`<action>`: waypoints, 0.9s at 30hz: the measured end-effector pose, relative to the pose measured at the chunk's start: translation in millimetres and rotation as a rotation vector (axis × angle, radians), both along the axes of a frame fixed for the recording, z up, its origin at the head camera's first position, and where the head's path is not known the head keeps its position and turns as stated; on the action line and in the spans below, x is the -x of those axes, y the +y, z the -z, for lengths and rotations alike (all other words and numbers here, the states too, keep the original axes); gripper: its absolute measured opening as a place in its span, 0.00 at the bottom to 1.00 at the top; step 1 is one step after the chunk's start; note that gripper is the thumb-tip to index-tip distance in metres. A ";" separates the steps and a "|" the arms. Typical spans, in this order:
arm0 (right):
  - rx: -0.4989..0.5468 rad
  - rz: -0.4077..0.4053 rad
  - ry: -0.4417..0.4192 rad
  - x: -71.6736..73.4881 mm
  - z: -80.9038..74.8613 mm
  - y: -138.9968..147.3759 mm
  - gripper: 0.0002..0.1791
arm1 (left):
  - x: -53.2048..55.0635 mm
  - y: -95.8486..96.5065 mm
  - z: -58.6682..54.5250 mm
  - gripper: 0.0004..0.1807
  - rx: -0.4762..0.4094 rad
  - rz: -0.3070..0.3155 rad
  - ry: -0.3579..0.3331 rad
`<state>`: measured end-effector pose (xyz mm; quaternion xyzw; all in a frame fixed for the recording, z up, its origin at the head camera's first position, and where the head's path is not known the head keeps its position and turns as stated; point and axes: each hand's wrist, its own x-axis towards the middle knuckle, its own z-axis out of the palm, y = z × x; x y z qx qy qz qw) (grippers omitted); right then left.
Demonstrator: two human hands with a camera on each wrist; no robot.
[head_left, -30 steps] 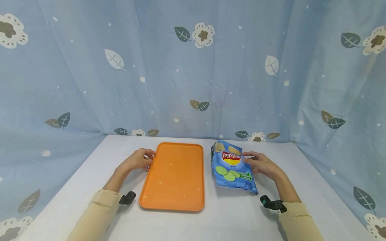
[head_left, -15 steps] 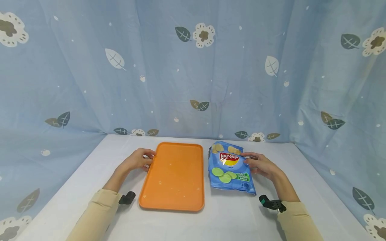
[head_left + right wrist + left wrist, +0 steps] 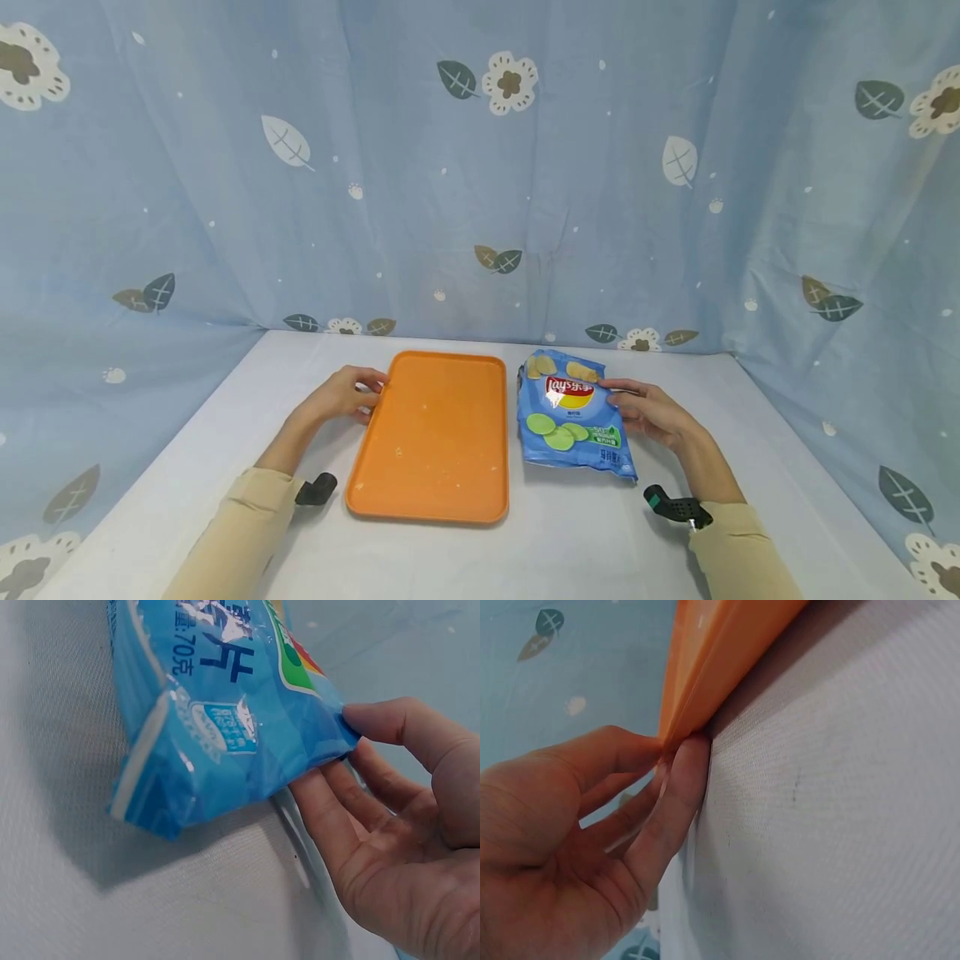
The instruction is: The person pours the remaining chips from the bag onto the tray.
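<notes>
“70克” (image 3: 183, 657) on chip bag (image 3: 225, 724) — right wrist view only

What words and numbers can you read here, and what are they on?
"Lay's 乐事": on the red label of the chip bag.
"50": on the bag's green label; the tiny words with it are too blurred.
"70克": printed on the bag, seen in the right wrist view.
"片": big and dark, beside "70克".
Too small to read: the pale blue box on the bag.
No words show on the orange tray.
</notes>
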<state>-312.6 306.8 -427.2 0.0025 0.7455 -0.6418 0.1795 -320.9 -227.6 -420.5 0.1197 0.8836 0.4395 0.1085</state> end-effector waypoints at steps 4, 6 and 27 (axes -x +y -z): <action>0.012 0.008 -0.009 0.0 -0.4 -0.7 0.29 | -0.5 -0.1 -1.1 0.21 -0.002 -0.001 -0.005; 0.013 0.011 -0.011 0.1 -0.7 -1.3 0.29 | -0.4 -0.2 -0.7 0.21 -0.002 -0.004 -0.007; 0.043 0.038 0.003 -0.4 -6.7 -8.3 0.30 | -2.9 0.5 0.4 0.22 -0.009 -0.027 -0.017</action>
